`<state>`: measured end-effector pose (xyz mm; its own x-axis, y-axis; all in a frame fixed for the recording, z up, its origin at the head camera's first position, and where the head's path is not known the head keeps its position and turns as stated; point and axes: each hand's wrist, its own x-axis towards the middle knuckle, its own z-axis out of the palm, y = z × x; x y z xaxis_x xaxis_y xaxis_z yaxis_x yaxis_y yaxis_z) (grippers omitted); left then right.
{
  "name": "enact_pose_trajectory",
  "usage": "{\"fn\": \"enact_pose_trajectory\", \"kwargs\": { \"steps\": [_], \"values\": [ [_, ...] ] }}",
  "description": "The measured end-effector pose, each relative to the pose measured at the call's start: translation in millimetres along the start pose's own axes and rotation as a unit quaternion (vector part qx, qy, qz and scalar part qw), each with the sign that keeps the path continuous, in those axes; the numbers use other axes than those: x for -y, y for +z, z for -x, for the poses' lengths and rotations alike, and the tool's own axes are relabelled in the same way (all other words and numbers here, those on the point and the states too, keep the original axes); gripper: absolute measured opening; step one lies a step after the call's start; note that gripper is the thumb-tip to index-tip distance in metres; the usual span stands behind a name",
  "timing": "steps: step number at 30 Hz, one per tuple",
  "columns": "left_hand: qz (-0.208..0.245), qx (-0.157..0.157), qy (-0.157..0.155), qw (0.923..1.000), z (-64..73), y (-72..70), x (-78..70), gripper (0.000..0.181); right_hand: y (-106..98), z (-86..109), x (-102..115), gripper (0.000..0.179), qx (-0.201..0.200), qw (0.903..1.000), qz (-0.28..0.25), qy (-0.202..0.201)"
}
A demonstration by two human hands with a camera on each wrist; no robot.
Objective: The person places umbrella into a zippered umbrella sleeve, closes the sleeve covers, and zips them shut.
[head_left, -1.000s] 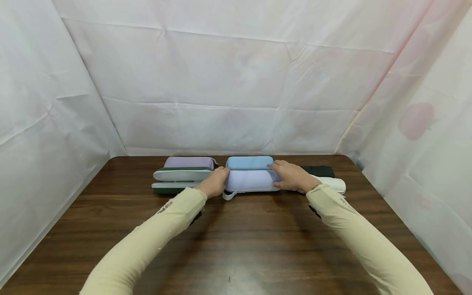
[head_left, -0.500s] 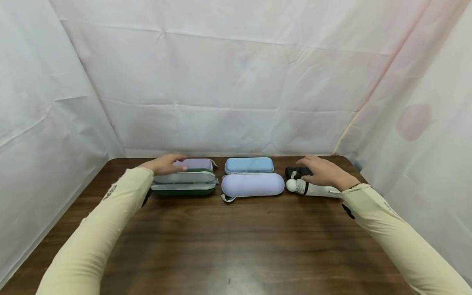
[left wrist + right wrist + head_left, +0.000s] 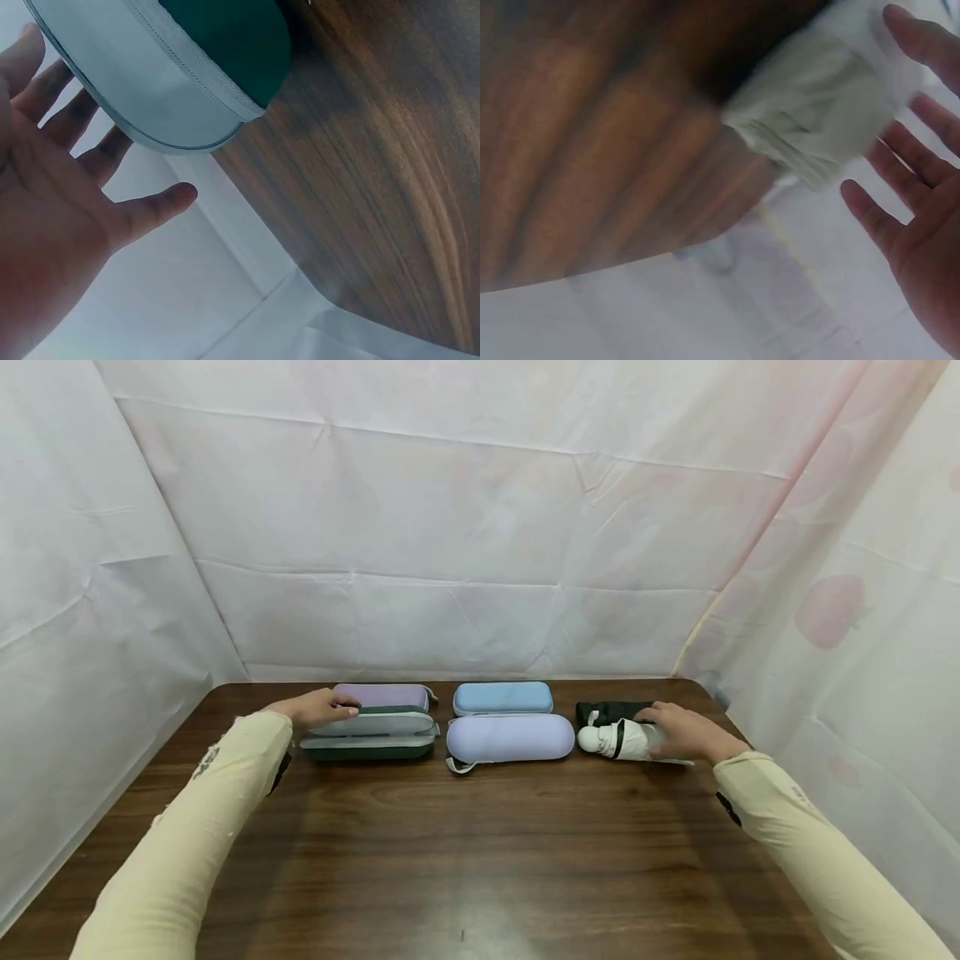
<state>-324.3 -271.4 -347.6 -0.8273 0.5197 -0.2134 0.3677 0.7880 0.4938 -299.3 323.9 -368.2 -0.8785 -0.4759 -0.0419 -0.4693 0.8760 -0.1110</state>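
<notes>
At the left end of the green-and-grey case [image 3: 367,749], my left hand [image 3: 311,708] reaches in over its grey upper part. In the left wrist view the fingers [image 3: 71,120] are spread beside the case's rounded grey end [image 3: 161,112], gripping nothing; whether they touch it I cannot tell. My right hand [image 3: 686,732] is over the right end of a white folded umbrella [image 3: 630,741]. The right wrist view has the thumb in front of the blurred white fabric [image 3: 810,105] and the straight fingers behind it. A black folded umbrella [image 3: 611,710] lies just behind the white one.
A purple case [image 3: 382,696] lies behind the green-and-grey one. Mid-table, a lavender case [image 3: 510,737] with a strap lies in front of a light blue case [image 3: 502,697]. Whitish sheets [image 3: 450,527] wall in the wooden table [image 3: 465,843] at the back and sides.
Both hands have left the lavender case and moved apart, the left to the green-and-grey case, the right to the white umbrella. The lavender case stays in the middle.
</notes>
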Motion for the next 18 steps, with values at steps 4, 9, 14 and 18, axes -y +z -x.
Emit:
{"fn": "enact_pose_trajectory", "kwargs": {
  "steps": [4,9,14,18],
  "values": [
    [0.018,0.001,0.009,0.9998,1.4,3.3,0.1,0.044,15.4,-0.4,-4.8,0.067,-0.019,0.9997,0.011,-0.009],
    [0.028,0.008,0.018,0.9994,5.3,5.8,2.2,0.051,24.7,-1.2,-5.1,0.066,-0.048,0.9985,0.024,-0.012],
    [0.039,0.025,0.020,0.9987,8.7,5.2,4.8,0.063,24.8,-0.2,-4.2,0.063,-0.061,0.9977,0.029,-0.014],
    [0.050,0.038,0.001,0.9980,9.0,6.7,6.3,0.075,23.7,0.1,-4.1,0.062,-0.064,0.9972,0.034,-0.014]
  ]
}}
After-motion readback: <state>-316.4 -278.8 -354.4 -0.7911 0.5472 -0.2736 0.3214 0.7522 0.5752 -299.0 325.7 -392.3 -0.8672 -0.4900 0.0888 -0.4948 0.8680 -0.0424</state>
